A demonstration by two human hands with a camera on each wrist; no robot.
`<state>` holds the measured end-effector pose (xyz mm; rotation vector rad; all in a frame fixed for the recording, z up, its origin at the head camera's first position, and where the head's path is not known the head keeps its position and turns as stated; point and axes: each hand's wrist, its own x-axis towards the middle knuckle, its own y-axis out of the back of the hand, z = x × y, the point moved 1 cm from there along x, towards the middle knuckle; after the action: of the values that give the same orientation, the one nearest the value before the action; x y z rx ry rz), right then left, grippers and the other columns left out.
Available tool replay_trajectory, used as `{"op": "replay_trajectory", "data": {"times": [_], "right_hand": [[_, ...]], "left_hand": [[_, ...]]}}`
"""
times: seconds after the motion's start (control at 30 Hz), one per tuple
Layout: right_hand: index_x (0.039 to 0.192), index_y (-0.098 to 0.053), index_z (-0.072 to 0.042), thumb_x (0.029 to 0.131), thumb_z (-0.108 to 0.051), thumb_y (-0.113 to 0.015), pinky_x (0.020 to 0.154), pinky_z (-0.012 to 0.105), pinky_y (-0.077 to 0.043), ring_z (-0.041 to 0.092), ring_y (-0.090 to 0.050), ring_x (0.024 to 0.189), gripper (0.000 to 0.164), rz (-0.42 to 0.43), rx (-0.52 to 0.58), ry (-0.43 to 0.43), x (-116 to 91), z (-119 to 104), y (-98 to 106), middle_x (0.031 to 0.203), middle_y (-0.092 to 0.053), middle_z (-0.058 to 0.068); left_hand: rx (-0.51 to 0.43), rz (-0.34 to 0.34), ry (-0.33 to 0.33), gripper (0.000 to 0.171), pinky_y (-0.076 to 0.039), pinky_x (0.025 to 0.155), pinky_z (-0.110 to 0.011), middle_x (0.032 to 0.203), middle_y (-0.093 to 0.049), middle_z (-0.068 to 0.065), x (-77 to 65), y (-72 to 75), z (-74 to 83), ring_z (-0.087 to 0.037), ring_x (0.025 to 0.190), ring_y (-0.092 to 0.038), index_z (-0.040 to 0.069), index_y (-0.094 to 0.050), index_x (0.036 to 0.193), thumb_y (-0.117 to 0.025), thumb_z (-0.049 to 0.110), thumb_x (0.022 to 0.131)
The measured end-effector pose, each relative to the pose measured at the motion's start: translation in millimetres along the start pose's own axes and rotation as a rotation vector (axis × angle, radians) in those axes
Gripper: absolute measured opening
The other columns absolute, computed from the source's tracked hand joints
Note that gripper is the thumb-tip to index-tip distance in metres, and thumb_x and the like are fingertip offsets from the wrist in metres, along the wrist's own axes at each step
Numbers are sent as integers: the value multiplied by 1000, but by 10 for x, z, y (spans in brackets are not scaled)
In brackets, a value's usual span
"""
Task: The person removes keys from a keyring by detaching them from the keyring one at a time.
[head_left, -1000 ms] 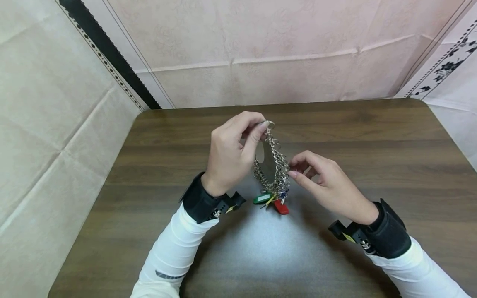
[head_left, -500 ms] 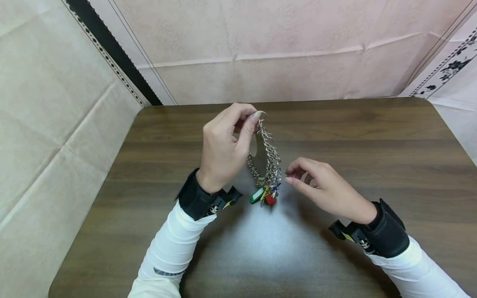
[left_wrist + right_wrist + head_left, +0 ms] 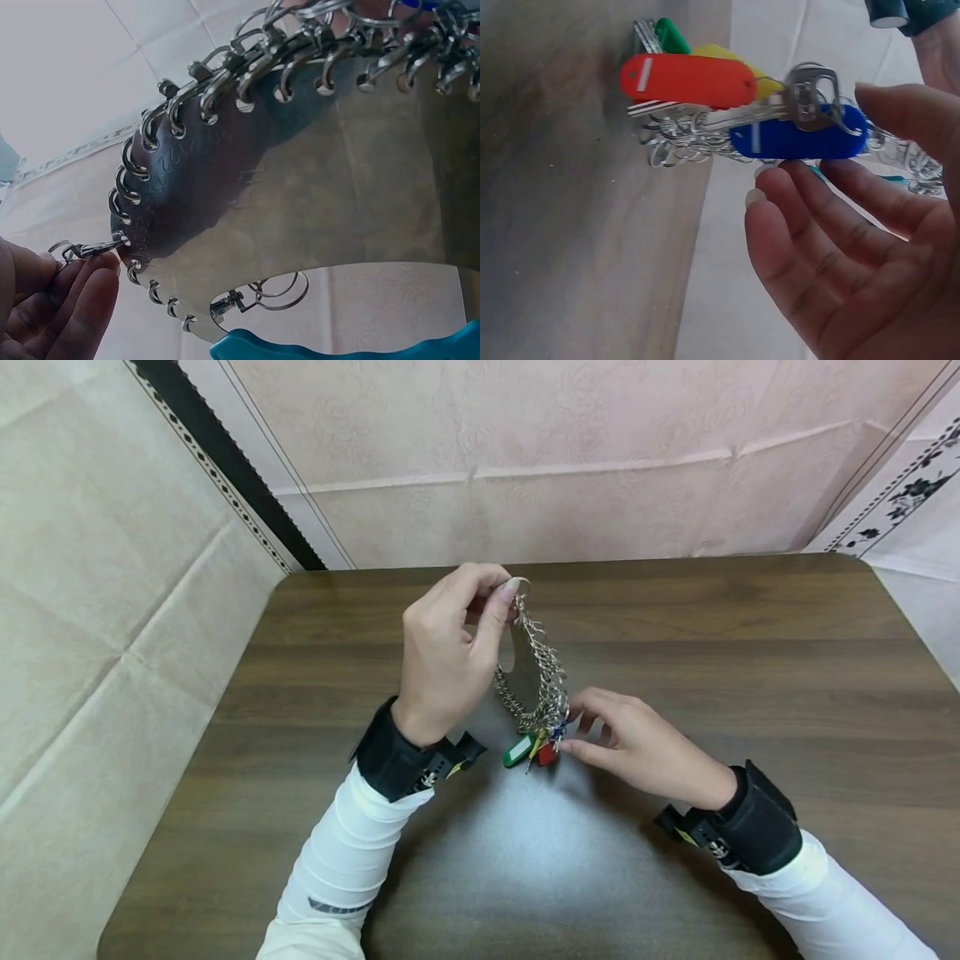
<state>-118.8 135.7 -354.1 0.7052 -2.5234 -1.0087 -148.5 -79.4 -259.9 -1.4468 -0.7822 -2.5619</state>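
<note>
My left hand (image 3: 453,652) holds up a curved metal key holder (image 3: 300,202) by its top, over the table. Metal snap hooks line its edge, and in the left wrist view my fingers pinch one hook with its ring. A teal wavy-edged part (image 3: 352,346) shows along the bottom there. From the holder's lower end hang keys (image 3: 806,97) with red (image 3: 690,79), blue (image 3: 795,141), yellow (image 3: 727,60) and green (image 3: 673,37) tags. My right hand (image 3: 645,743) is at this cluster, thumb and fingertips on either side of the blue tag, not closed together.
The brown wood-grain table (image 3: 337,652) spreads under both hands. Pale cloth walls (image 3: 562,468) stand behind it and at both sides. Each wrist wears a black strap with a small camera; the left strap (image 3: 397,756) is below the left hand.
The holder and left hand have shifted left and slightly up. My right hand first stayed apart from them, then moved left to the hanging tags.
</note>
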Motion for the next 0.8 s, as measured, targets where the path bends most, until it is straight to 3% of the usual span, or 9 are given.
{"op": "replay_trajectory", "data": {"times": [0.2, 0.43, 0.8], "right_hand": [[113, -64, -17, 94, -27, -74, 68, 24, -53, 16, -63, 87, 24, -15, -1, 7, 22, 14, -63, 103, -68, 0], [108, -63, -16, 96, -24, -72, 73, 31, -58, 12, -64, 87, 17, -8, 29, -15, 25, 10, -101, 104, -68, 3], [97, -62, -18, 99, -16, -67, 74, 26, -56, 11, -64, 85, 6, 15, 54, 31, 23, 10, -109, 91, -66, -7]], "left_hand": [[7, -2, -10, 16, -56, 70, -23, 83, -69, -12, 1, 4, -3, -17, 74, -66, -5, -67, 97, -60, 9, 102], [9, 0, -12, 16, -56, 70, -24, 83, -69, -13, -5, 8, -9, -17, 74, -66, -5, -67, 97, -60, 8, 102], [16, 1, -6, 16, -56, 70, -24, 83, -69, -13, -4, 6, -29, -17, 73, -65, -6, -67, 98, -60, 8, 102]]}}
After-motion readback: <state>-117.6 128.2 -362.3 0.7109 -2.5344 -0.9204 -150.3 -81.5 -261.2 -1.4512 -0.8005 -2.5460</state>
